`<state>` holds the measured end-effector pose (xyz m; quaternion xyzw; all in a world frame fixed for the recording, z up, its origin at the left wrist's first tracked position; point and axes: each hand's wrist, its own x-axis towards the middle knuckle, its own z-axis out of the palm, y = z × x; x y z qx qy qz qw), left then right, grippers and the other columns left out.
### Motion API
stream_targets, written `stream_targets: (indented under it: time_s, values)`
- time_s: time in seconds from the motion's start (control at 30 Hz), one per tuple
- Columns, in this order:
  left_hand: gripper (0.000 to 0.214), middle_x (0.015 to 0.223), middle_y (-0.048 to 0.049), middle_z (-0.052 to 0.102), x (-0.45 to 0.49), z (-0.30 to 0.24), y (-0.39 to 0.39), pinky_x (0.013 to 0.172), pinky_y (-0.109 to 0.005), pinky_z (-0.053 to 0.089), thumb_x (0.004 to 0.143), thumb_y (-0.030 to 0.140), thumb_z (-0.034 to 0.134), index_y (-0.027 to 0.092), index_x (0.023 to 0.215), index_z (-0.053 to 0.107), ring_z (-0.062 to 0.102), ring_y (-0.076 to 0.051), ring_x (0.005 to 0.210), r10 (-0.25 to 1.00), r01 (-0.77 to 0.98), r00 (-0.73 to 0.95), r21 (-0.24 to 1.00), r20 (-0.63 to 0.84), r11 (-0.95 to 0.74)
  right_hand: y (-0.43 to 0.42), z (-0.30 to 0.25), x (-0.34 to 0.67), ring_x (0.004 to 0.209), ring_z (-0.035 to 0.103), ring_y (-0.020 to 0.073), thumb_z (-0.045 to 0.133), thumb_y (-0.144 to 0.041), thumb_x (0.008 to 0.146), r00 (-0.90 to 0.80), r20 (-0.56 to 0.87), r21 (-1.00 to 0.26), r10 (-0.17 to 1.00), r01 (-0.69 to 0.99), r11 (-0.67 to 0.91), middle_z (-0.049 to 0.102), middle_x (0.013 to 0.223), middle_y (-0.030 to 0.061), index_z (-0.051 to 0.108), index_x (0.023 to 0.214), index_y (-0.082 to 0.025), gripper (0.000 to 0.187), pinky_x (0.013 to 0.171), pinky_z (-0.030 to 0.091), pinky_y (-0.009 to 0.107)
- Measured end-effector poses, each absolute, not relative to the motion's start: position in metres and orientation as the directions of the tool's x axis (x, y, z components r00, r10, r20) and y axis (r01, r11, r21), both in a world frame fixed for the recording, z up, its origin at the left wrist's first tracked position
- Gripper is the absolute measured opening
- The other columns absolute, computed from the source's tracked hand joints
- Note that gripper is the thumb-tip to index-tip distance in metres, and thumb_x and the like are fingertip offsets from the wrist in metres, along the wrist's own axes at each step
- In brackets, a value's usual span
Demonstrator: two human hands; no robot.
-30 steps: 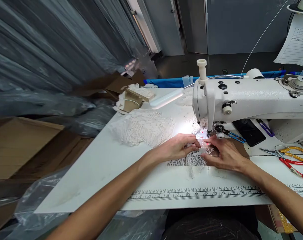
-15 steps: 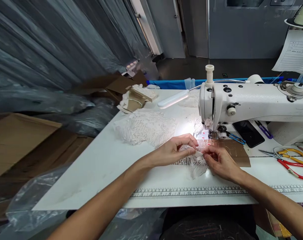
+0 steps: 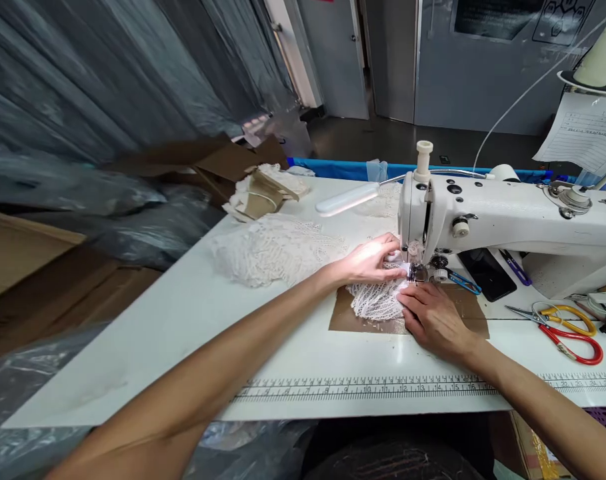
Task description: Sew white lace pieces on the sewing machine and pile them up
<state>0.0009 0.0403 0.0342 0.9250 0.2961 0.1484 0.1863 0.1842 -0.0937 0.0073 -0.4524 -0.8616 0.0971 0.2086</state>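
Observation:
White lace trim [image 3: 375,303] lies under the needle area of a white sewing machine [image 3: 487,210], its loose folds fanning toward me. Just left of the metal presser foot [image 3: 417,272], my left hand [image 3: 370,262] holds the lace, thumb near the foot and fingers behind it. My right hand [image 3: 433,320] is in front of the foot, its curled fingertips gripping the lace's right edge; some of those fingers are hidden. Beneath the lace is a brown sheet [image 3: 343,313] on the white table.
A lace pile [image 3: 277,250] and a carded lace bundle [image 3: 263,193] lie left. A white lamp [image 3: 347,199] hangs beside the machine. To the right are blue snips [image 3: 463,281], a phone [image 3: 487,273] and red-and-yellow-handled scissors [image 3: 573,340]. A printed ruler [image 3: 383,389] runs along the front edge.
Both hands have gone from holding the lace in front of the machine to beside the presser foot, the left moving farther back. The lace now spreads over the brown sheet. The view has shifted slightly.

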Motion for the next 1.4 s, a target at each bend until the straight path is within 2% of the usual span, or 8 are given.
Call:
stream_targets:
  time_s: [0.13,0.27,0.43,0.67,0.83,1.03,1.23,1.4]
  values:
    - [0.027,0.106,-0.0119,0.065,-0.022,0.037,0.017,0.076,-0.032,0.052,0.096,0.036,0.048,0.015,0.102,0.064,0.063,-0.022,0.094,0.466,0.396,0.752,0.245,0.467,-0.885,-0.094,-0.003,0.187,0.109,0.057,0.0287,0.044,-0.018,0.098,-0.435,0.337,-0.417,0.835,0.726,0.546,0.066,0.120,0.0112,0.065,0.117,-0.021,0.029,0.099,0.047,0.051]
    - [0.021,0.101,-0.0078,0.068,-0.035,0.032,-0.016,0.071,-0.029,0.052,0.097,0.031,0.048,0.017,0.103,0.063,0.064,-0.018,0.083,0.224,0.164,0.906,0.188,0.360,-0.968,-0.095,-0.002,0.188,0.108,0.057,0.0274,0.037,-0.019,0.099,-0.420,0.325,-0.490,0.847,0.692,0.531,0.065,0.121,0.0096,0.058,0.129,-0.023,0.037,0.099,0.047,0.050]
    - [0.037,0.068,-0.0033,0.061,-0.026,0.015,-0.026,0.058,-0.027,0.045,0.104,0.021,0.030,0.016,0.080,0.058,0.054,-0.015,0.060,0.268,0.284,0.875,0.020,0.403,-0.959,-0.098,0.001,0.189,0.108,0.056,0.0288,0.033,-0.022,0.099,-0.332,0.280,-0.576,0.901,0.692,0.434,0.065,0.119,0.0122,0.038,0.144,-0.019,0.046,0.098,0.048,0.050]
    - [0.027,0.089,-0.0084,0.067,-0.020,0.009,-0.022,0.065,-0.029,0.053,0.102,0.022,0.039,0.015,0.092,0.063,0.061,-0.016,0.073,0.195,0.169,0.849,0.097,0.491,-0.981,-0.098,0.001,0.190,0.118,0.055,0.0271,0.034,-0.025,0.099,-0.311,0.248,-0.652,0.917,0.646,0.396,0.065,0.123,0.0120,0.033,0.147,-0.020,0.049,0.103,0.046,0.049]
    - [0.024,0.090,-0.0082,0.070,-0.021,0.008,-0.025,0.067,-0.029,0.057,0.101,0.019,0.044,0.015,0.089,0.065,0.065,-0.015,0.077,0.263,0.197,0.759,0.174,0.596,-0.965,-0.089,0.009,0.205,0.101,0.067,0.0222,0.043,-0.032,0.098,-0.154,0.046,-0.845,0.987,0.521,0.121,0.069,0.115,0.0104,0.057,0.124,-0.020,0.032,0.093,0.053,0.040]
    - [0.017,0.091,-0.0094,0.070,-0.017,0.008,-0.028,0.068,-0.026,0.059,0.097,0.016,0.049,0.012,0.088,0.063,0.068,-0.014,0.082,0.409,0.189,0.610,0.377,0.678,-0.907,-0.097,0.017,0.214,0.085,0.068,0.0199,0.045,-0.017,0.092,-0.311,0.239,-0.694,0.920,0.608,0.386,0.071,0.093,0.0058,0.067,0.101,-0.020,0.024,0.080,0.057,0.036]
    - [0.017,0.089,-0.0046,0.073,-0.019,0.010,-0.030,0.066,-0.032,0.052,0.093,0.014,0.049,0.016,0.088,0.065,0.064,-0.015,0.072,0.205,0.138,0.797,0.159,0.568,-0.978,-0.113,0.006,0.204,0.094,0.061,0.0228,0.048,-0.011,0.091,-0.489,0.375,-0.422,0.788,0.667,0.615,0.062,0.104,0.0098,0.065,0.116,-0.021,0.032,0.083,0.057,0.042]
    - [0.020,0.089,-0.0033,0.074,-0.020,0.008,-0.027,0.064,-0.030,0.050,0.099,0.015,0.048,0.016,0.087,0.063,0.062,-0.013,0.070,0.190,0.148,0.794,0.119,0.578,-0.982,-0.113,0.000,0.206,0.096,0.059,0.0230,0.049,-0.008,0.088,-0.493,0.393,-0.430,0.776,0.647,0.630,0.060,0.106,0.0102,0.067,0.113,-0.020,0.033,0.084,0.057,0.043]
